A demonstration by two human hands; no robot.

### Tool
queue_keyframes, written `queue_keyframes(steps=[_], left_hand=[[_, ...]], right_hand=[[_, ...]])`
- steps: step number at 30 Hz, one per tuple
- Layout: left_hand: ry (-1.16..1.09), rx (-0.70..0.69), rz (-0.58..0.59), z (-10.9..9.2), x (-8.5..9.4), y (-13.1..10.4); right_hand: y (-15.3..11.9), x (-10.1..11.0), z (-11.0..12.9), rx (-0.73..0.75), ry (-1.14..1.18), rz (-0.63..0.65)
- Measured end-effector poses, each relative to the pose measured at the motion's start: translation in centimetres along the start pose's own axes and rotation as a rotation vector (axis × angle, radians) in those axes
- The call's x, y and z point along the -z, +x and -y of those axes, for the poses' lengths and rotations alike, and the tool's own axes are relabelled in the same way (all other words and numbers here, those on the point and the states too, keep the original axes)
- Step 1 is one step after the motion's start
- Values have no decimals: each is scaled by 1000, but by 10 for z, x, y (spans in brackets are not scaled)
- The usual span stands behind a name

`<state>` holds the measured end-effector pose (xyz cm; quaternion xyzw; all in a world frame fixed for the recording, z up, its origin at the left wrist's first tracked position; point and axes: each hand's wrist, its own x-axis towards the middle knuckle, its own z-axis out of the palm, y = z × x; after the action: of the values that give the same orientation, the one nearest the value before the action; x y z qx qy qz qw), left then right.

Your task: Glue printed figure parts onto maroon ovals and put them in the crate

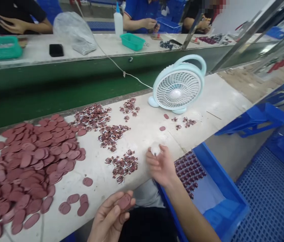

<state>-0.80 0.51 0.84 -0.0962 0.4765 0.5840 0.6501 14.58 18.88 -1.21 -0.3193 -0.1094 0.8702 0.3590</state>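
My left hand (111, 216) sits low at the table's front edge and pinches one maroon oval piece (125, 201) between thumb and fingers. My right hand (160, 164) hovers over the table edge, fingers curled around a small white object (155, 149). A big heap of maroon oval pieces (28, 164) covers the left of the white table (144, 131). Small clusters of dark red-and-white bits (122, 164) lie scattered between the heap and my right hand.
A pale blue desk fan (178, 85) stands at the table's back right. A blue bin (222, 198) holding rows of finished pieces sits by my right knee. A green conveyor belt (56, 87) runs behind; other people's hands work at the far bench with green trays.
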Motion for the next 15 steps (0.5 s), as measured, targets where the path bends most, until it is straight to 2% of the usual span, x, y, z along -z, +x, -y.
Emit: queue_keyframes(steps=[4,7,10,13,15], left_hand=[[-50,18,19,2,-3,2],[-55,5,51,3,-5,3],[-57,14,57,2,-6,2],[8,26,7,1,-1,0],[66,19,-40,1,9,1]], right_hand=[[-42,-10,-38,99,-220,-72],[-66,-13,-60,236,-428,-63],[-71,-13,-71,342,-488,-63],[-66,-15,-74,318,-475,-84],[-64,-19,-76,277,-482,-50]])
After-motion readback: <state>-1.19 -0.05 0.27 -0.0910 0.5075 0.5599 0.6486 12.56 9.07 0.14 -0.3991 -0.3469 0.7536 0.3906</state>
